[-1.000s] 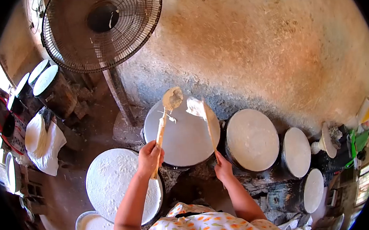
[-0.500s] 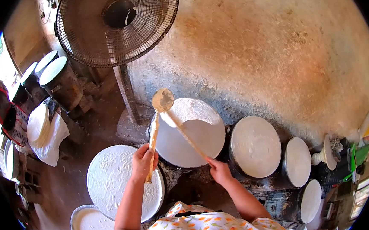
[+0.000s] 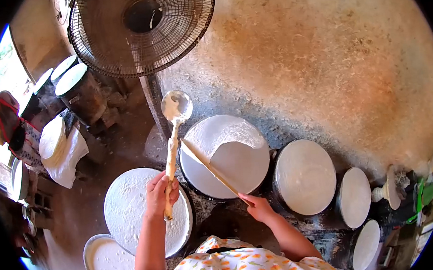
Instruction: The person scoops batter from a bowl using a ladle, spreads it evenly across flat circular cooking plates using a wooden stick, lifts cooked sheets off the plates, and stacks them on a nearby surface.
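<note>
My left hand [image 3: 160, 193] is closed around the handle of a ladle [image 3: 171, 153], whose round, white-smeared bowl points up and away from me. In my right hand [image 3: 259, 208] is a long, thin wooden stick [image 3: 218, 176], slanting up to the left. Its far end is over the left rim of a round drum top [image 3: 236, 171], and I cannot tell whether it touches. That top is pale, with a bright white crescent along its far side. Below my left hand lies a wide round surface of bubbly white liquid [image 3: 126, 211].
A basin of white liquid [image 3: 110, 265] sits at lower left. More round white-topped drums [image 3: 306, 176] line the wall to the right. A large fan [image 3: 144, 34] stands ahead. Dark drums [image 3: 86, 96] and a white sack [image 3: 70, 163] are at left.
The ladle has moved up and left, away from the stick, and its bowl has turned. The stick's far end has lowered toward the drum's left rim. The view has shifted slightly.
</note>
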`<state>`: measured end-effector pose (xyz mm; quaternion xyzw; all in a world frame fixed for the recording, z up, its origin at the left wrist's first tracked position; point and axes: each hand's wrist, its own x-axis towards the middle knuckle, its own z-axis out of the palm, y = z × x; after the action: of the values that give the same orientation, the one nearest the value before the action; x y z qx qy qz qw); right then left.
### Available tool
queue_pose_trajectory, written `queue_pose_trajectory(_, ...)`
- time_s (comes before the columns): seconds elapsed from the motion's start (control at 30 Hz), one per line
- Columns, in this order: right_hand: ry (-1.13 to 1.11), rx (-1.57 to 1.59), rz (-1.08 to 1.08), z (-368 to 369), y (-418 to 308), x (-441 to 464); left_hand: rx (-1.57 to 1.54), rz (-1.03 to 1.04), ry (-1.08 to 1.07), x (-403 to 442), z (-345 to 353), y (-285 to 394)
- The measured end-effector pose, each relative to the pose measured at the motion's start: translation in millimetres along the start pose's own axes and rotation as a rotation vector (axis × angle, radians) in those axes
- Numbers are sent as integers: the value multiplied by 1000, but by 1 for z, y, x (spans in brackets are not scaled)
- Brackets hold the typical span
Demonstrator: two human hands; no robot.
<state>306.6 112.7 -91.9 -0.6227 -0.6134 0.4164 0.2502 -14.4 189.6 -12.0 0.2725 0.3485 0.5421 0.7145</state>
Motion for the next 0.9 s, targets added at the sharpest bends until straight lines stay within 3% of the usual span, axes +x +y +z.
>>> queue_pose_trajectory(0.13, 235, -154, -128, -19, 10, 28, 27, 1, 38, -2, 1, -17)
queue_pose_trajectory(0.2, 258, -87, -93, -27, 14, 61, 21, 6, 42, -5, 6, -19)
queue_pose_trajectory(0.3, 156, 22, -142, -33, 24, 91, 60, 16, 60, -13, 10, -17)
queue_pose_trajectory(0.37, -197, -30, -62, -45, 15, 78, 62, 31, 107, -20, 6, -16)
queue_pose_trajectory(0.47, -351, -27, 46, -68, 42, 41, 89, 58, 163, -35, 6, -12)
queue_pose_trajectory(0.57, -312, 169, 85, -86, 73, 22, 98, 68, 191, -41, 12, -14)
queue_pose_trajectory(0.67, -37, 53, -16, -77, 59, 54, 112, 65, 194, -42, 21, -22)
queue_pose_trajectory(0.8, -77, -22, -78, -76, 49, 81, 89, 62, 204, -48, 35, -30)
queue_pose_trajectory(0.9, -457, -122, 104, -124, 27, 44, 101, 82, 238, -65, 38, -32)
